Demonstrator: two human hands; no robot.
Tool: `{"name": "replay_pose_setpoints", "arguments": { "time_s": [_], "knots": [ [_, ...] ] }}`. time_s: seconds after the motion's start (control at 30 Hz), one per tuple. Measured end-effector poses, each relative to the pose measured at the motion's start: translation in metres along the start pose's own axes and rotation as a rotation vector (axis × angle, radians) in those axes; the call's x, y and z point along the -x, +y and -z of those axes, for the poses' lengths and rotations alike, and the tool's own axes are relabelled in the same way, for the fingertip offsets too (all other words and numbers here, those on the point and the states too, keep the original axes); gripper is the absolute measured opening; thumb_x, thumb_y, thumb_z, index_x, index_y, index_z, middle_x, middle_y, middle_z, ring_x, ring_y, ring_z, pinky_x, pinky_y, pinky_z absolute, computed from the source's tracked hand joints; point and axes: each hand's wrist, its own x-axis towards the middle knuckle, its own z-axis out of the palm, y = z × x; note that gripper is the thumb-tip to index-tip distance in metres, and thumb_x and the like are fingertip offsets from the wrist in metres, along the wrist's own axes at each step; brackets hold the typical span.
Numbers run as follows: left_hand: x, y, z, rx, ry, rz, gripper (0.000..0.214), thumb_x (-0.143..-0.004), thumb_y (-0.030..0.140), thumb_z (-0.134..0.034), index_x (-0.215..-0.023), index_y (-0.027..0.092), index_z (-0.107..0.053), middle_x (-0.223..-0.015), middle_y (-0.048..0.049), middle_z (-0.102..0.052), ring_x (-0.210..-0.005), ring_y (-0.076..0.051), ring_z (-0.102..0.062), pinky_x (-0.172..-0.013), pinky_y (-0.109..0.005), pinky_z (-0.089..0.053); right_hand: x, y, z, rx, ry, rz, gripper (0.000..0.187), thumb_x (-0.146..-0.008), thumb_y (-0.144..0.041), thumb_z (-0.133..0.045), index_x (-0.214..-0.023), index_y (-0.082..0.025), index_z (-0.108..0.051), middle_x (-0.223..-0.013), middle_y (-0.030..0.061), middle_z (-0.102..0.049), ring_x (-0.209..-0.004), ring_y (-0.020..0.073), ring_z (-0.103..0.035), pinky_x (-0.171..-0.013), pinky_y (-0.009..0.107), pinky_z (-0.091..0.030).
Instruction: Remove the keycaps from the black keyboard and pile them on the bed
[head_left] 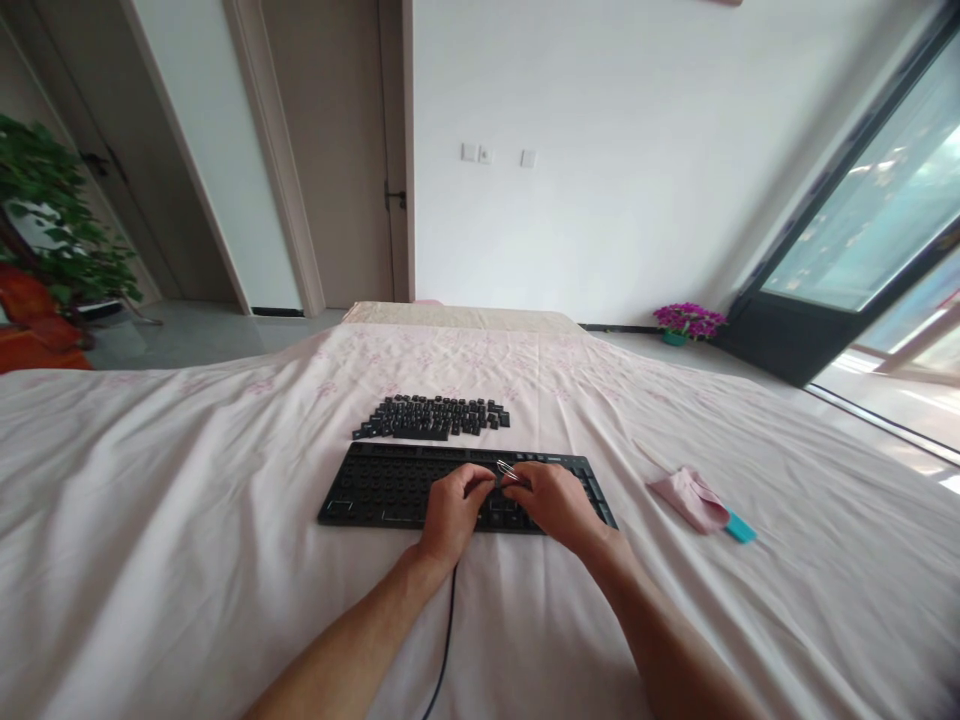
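A black keyboard lies on a pale pink floral cloth, most of its keycaps taken off. Both hands rest on its right half. My left hand is curled, fingertips pressed on the keyboard near the middle. My right hand is closed around a thin metal wire keycap puller, whose loops stick out between the two hands. Behind the keyboard sits a neat cluster of loose black keycaps. The keyboard's black cable runs toward me between my forearms.
The cloth-covered table stretches wide on both sides. A folded pink cloth and a small teal object lie to the right. A green plant stands far left, purple flowers by the glass door at right.
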Motion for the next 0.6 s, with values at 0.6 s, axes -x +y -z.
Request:
{"name": "replay_pose_setpoints", "arguments": {
  "time_s": [0.6],
  "knots": [
    [-0.019, -0.047, 0.155, -0.597, 0.225, 0.006, 0.023, -0.082, 0.028, -0.048, -0.091, 0.027, -0.069, -0.1, 0.0012, -0.071, -0.093, -0.021, -0.065, -0.084, -0.031, -0.048, -0.102, 0.032, -0.013, 0.142, 0.003, -0.281, 0.021, -0.081, -0.037, -0.057, -0.09, -0.026, -0.072, -0.09, 0.0031, -0.071, -0.085, 0.0189, -0.062, -0.066, 0.025, -0.037]
  ]
}}
